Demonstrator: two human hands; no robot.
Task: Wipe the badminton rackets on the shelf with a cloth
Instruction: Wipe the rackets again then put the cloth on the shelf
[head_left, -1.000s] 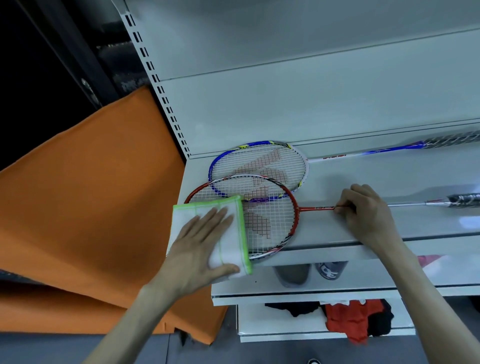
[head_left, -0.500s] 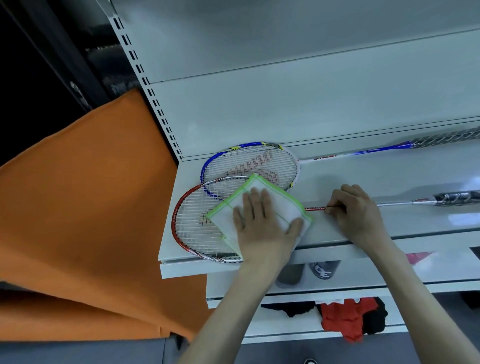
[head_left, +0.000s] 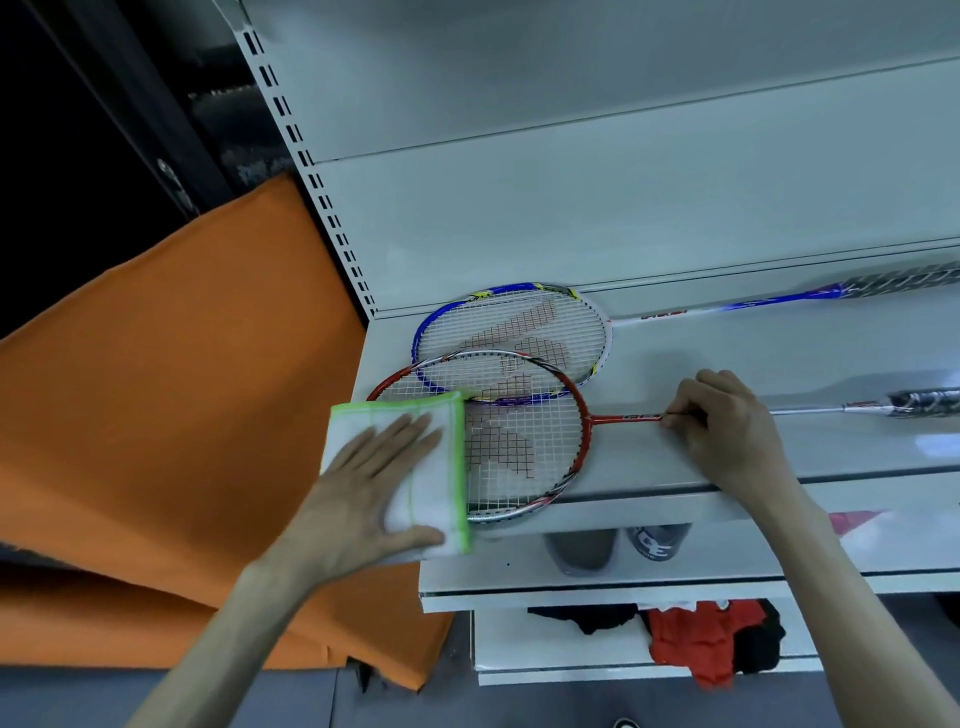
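Note:
Two badminton rackets lie on the white shelf (head_left: 675, 457). The red racket (head_left: 524, 447) is nearest, its head overlapping the blue racket (head_left: 514, 332) behind it. My left hand (head_left: 374, 493) lies flat, fingers spread, pressing a white cloth with a green border (head_left: 431, 478) onto the left end of the red racket's head; the cloth hides that part of the frame. My right hand (head_left: 727, 431) pinches the red racket's thin shaft, holding it against the shelf. Both handles (head_left: 924, 402) point to the right.
An orange fabric panel (head_left: 171, 415) hangs left of the shelf. The slotted upright (head_left: 317, 192) and white back wall rise behind. Lower shelves hold two dark cans (head_left: 654, 540) and red and black clothing (head_left: 696, 639).
My left hand slid the cloth from the left end of the red racket's head to its right side, then back left. My right hand kept its hold on the shaft.

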